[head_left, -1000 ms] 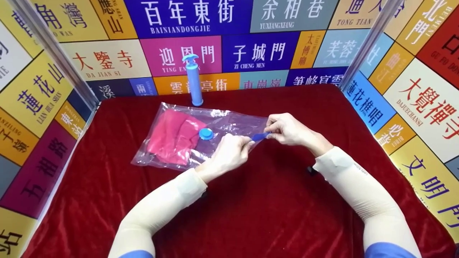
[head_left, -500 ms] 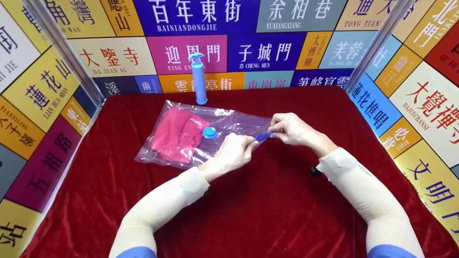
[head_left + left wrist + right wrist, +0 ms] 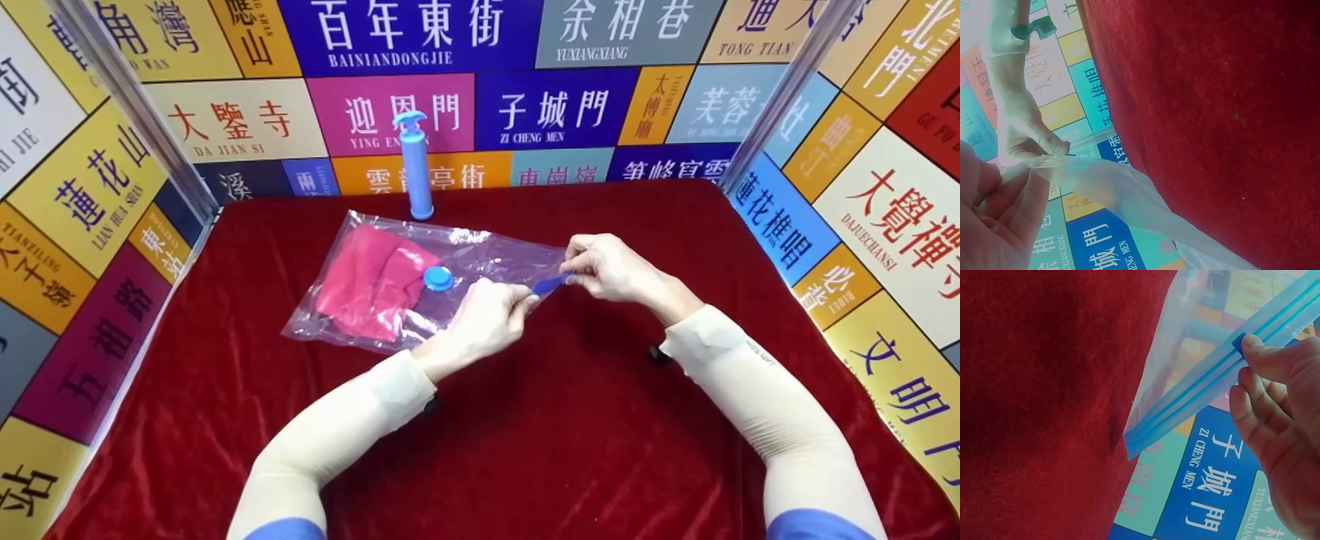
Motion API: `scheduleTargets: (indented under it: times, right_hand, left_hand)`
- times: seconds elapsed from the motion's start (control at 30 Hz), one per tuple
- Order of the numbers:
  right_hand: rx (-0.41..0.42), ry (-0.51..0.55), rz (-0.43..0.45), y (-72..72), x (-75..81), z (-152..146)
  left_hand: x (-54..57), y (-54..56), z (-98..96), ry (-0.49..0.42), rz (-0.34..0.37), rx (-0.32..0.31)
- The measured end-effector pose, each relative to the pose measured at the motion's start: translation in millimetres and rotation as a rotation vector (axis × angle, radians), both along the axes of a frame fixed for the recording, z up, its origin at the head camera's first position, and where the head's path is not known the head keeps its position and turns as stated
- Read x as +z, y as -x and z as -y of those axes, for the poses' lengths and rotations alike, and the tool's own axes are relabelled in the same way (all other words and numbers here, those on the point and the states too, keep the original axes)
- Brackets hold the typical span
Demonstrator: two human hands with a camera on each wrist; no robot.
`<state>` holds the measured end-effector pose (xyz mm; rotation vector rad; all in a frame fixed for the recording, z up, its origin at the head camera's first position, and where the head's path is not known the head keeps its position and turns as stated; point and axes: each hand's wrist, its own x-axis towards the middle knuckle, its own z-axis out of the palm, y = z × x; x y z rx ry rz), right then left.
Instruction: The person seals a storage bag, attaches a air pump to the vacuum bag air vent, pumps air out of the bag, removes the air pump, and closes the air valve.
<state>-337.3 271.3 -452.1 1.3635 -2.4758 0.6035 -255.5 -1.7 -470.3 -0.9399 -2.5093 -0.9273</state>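
A clear plastic vacuum storage bag lies on the table with folded pink-red cloth inside. A round blue valve cap sits on its upper face. The bag's open-end edge, with a blue zip strip, is raised between the two hands. My left hand pinches the edge at its nearer part. Farther along, my right hand pinches the small dark blue zip slider between thumb and fingers. In the left wrist view the bag edge hides part of the left fingertips.
A blue hand pump stands upright behind the bag, near the table's back edge. Dark red velvet cloth covers the table. Panels with printed signs enclose the back and sides, with metal posts at the corners.
The head view has shifted slightly, moving the whole scene a little to the right. Both hands keep their hold, with hardly any motion along the bag's edge.
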Motion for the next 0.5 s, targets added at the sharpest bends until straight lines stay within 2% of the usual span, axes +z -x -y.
scheduleTargets:
  times: [0.5]
  right_hand:
    - [-0.022, -0.024, -0.022, 3.7, -3.6, -3.2]
  left_hand:
    - [0.0, -1.5, -1.0, 0.009, -0.045, -0.006]
